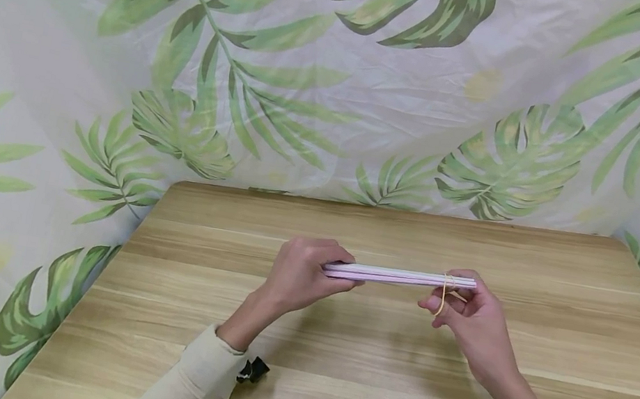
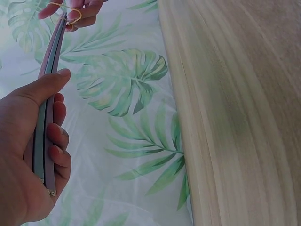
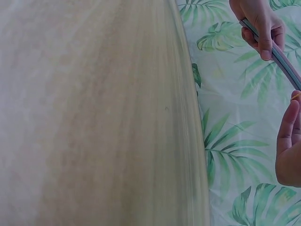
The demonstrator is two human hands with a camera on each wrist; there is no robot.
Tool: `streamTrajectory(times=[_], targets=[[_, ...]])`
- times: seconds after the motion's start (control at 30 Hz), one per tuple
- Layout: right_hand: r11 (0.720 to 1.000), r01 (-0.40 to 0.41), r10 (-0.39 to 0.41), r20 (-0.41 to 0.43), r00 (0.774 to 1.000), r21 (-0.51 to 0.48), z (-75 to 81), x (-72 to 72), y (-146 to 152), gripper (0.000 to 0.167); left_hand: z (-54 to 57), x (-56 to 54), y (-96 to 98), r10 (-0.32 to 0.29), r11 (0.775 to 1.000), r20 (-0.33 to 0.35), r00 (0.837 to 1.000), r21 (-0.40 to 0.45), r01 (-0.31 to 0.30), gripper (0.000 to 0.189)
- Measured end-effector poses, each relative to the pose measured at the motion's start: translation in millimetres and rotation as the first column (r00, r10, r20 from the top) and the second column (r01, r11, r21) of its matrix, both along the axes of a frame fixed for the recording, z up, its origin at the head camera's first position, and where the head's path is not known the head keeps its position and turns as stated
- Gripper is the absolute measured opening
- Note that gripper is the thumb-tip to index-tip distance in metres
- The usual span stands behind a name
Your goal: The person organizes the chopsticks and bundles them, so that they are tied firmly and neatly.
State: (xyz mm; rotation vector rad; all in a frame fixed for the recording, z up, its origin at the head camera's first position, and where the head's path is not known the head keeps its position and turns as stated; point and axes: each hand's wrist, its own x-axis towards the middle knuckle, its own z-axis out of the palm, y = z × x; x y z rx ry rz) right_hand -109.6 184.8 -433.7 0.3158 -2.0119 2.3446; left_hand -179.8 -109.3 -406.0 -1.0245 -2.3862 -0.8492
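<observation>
Above the table, my left hand (image 1: 304,271) grips one end of a bundle of long, thin pastel sticks (image 1: 396,276). Pink, pale green and purple sides show in the left wrist view, where the thumb (image 2: 49,85) lies along the bundle and the fingers curl round beneath it. At the far end, my right hand (image 1: 480,325) holds a yellow rubber band (image 1: 441,303). The band loops around the sticks near their tips and is pulled down toward the right thumb. Only part of the right hand (image 3: 290,141) shows in the right wrist view.
Beneath both hands is a wood-grain table (image 1: 327,384). A leaf-patterned cloth (image 1: 388,98) hangs behind it and at its sides. A small black object (image 1: 254,371) sits by the left sleeve (image 1: 202,370).
</observation>
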Motion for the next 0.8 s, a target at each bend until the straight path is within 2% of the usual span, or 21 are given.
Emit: streamTrajectory(times=[0.27,0.47,0.6,0.8], targets=[[0.999,0.017,-0.017,-0.001,1.000,0.040,2.1,0.0,0.6,0.040,2.3,-0.1,-0.8,0.026,1.000,0.008,1.000,0.016,-0.026,0.018],[0.994,0.049,-0.045,-0.041,0.998,0.098,3.9,1.0,1.4,0.040,3.0,-0.4,-1.3,0.037,0.999,0.012,0.999,0.023,-0.038,0.017],[0.991,0.070,-0.064,-0.059,0.996,0.111,4.8,1.3,1.5,0.035,2.8,-0.6,-1.8,0.048,0.998,0.021,0.999,0.036,-0.048,0.018],[0.989,0.065,-0.051,-0.102,0.993,0.135,5.2,1.4,-0.4,0.019,3.1,-0.6,-2.8,0.077,0.996,0.047,0.996,0.038,-0.079,0.020]])
